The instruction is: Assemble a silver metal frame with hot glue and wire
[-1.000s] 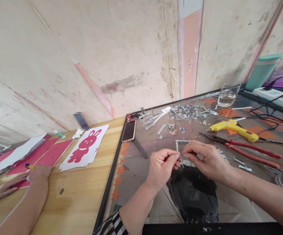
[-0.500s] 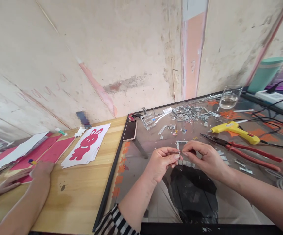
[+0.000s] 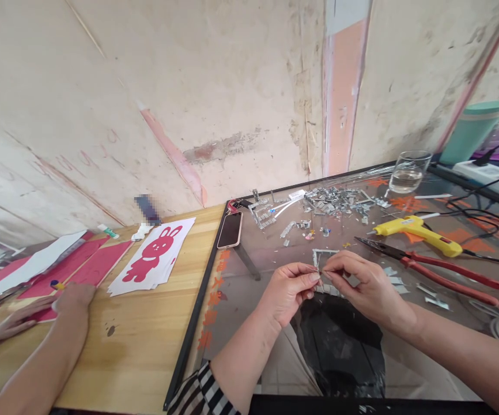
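Over the near part of the dark glossy table, my left hand [image 3: 293, 289] pinches something thin and small that I cannot clearly make out. My right hand [image 3: 359, 282] is closed in a pinch right beside it, the fingertips of both hands almost meeting; what it holds is too small to name. Just beyond the fingertips is a thin silvery strip frame [image 3: 325, 252]. Below them lies a row of grey pieces [image 3: 331, 290]. A heap of small metal-like pieces [image 3: 336, 202] is farther back.
Right of my hands are red-handled pliers [image 3: 448, 276], a yellow glue gun [image 3: 431, 235] and a glass [image 3: 409, 173]. A phone [image 3: 230, 230] lies left. Another person's hands [image 3: 72, 297] rest on red paper [image 3: 89, 268], near a rabbit print [image 3: 152, 256].
The view has shifted very slightly. My right fingers have moved a little at the pinch; both hands remain close together. The other person's hands look unchanged.
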`<action>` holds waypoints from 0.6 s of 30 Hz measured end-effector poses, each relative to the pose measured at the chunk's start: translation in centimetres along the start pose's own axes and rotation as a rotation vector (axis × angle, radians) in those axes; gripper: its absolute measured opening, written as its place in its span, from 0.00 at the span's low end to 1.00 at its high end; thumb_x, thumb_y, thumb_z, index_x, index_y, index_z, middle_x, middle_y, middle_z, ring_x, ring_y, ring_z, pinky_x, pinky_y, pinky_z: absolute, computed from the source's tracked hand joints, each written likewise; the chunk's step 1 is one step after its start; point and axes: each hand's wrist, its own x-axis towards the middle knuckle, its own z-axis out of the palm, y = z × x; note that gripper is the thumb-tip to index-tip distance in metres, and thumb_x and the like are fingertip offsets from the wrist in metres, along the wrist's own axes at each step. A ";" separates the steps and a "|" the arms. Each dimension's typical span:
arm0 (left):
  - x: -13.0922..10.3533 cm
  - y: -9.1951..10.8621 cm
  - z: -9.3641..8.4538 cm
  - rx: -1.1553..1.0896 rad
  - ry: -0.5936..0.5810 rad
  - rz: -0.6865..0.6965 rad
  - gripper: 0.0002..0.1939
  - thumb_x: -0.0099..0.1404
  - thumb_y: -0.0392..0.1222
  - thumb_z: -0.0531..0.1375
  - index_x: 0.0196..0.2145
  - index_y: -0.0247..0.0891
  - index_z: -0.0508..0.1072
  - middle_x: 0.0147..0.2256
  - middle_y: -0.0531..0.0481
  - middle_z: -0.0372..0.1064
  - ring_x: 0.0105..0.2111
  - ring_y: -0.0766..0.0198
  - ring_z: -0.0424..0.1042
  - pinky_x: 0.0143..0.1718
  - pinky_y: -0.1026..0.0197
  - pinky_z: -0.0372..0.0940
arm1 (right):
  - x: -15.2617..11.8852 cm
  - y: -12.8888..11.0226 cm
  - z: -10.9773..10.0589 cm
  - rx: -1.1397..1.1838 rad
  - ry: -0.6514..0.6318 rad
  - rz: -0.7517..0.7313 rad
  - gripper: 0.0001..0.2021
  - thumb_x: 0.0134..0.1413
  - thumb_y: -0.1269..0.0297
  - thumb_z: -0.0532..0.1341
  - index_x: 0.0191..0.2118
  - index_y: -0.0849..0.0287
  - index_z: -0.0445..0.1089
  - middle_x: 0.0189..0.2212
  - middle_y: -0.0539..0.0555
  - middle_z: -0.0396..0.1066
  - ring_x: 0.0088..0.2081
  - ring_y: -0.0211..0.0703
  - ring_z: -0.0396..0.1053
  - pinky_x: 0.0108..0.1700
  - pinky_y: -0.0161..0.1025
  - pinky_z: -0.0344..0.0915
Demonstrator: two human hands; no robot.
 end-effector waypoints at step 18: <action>-0.2 -0.1 0.3 0.208 0.107 0.134 0.10 0.49 0.43 0.65 0.26 0.33 0.73 0.22 0.51 0.67 0.22 0.72 0.61 0.24 0.67 0.53 | -0.2 -0.3 0.6 0.109 -0.107 0.323 0.07 0.54 0.62 0.54 0.30 0.57 0.67 0.23 0.49 0.69 0.25 0.37 0.64 0.28 0.34 0.61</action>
